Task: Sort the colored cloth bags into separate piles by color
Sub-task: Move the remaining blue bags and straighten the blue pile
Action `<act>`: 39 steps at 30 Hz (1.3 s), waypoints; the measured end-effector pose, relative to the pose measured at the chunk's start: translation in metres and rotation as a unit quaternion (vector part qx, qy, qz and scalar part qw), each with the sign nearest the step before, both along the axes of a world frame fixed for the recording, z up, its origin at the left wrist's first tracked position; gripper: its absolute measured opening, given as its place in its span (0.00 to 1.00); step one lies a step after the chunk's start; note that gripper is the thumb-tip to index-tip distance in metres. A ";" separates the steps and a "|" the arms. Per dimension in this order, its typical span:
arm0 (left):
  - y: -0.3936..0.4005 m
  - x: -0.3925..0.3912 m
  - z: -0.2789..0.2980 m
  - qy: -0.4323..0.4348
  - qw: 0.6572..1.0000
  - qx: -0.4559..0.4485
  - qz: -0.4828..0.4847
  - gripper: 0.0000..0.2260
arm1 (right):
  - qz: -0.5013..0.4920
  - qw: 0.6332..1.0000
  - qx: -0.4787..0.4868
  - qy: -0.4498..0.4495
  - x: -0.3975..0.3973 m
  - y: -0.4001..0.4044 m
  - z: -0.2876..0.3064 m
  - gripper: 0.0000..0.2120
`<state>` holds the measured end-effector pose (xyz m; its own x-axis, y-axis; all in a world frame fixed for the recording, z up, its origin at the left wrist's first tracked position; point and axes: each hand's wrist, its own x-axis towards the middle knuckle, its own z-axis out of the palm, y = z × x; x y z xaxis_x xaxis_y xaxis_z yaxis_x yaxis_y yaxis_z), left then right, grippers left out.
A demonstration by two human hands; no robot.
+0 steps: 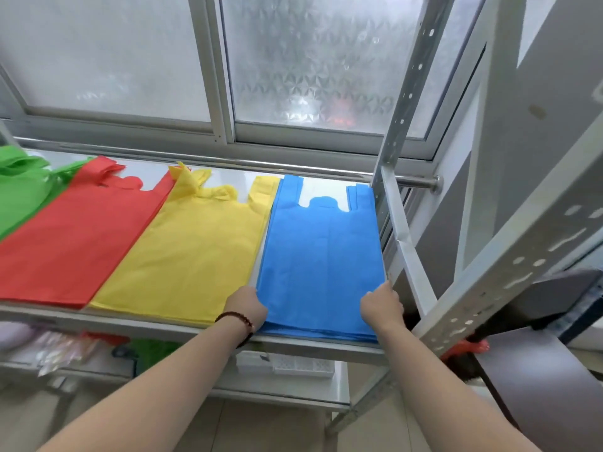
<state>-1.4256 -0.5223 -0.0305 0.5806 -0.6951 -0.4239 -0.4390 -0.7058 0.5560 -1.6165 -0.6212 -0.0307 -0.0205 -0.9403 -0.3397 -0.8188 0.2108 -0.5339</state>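
four piles of cloth bags lie side by side on a metal shelf (293, 345) under a frosted window (310, 66): green pile (19, 194) at far left, then red pile (71, 243), yellow pile (192, 252), and blue pile (321, 265) at the right end, against the shelf's perforated upright (408, 89). the piles overlap slightly at their edges, handles pointing toward the window.

both forearms reach up and forward from the bottom of the view to the blue pile's near corners. the left hand (246, 306), with a dark bead bracelet (238, 321) on its wrist, has its fingers curled round the pile's near-left edge, beside the yellow pile, and grips it. the right hand (381, 306) has its fingers curled at the near-right corner, holding the edge of the blue stack close to the upright.

below, a lower shelf (277, 396) carries a white perforated basket (303, 365) and some blurred packets at left. a dark panel (548, 380) stands at lower right.
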 end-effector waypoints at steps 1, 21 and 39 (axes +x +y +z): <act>0.004 -0.001 0.000 -0.015 1.000 -0.010 -0.007 0.11 | 0.004 1.000 -0.010 0.000 -0.003 0.007 -0.002 0.19; 0.041 -0.017 -0.031 -0.123 0.975 -0.158 -0.096 0.18 | 0.035 0.985 -0.160 0.046 -0.007 0.063 -0.037 0.25; -0.007 0.002 -0.008 -0.009 0.998 -0.006 -0.063 0.20 | -0.015 0.997 -0.055 0.047 -0.011 0.050 -0.018 0.17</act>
<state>-1.4236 -0.5289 -0.0382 0.4966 -0.7679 -0.4046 -0.5336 -0.6378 0.5554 -1.6271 -0.5714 -0.0491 -0.0759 -0.9702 -0.2303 -0.8605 0.1804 -0.4764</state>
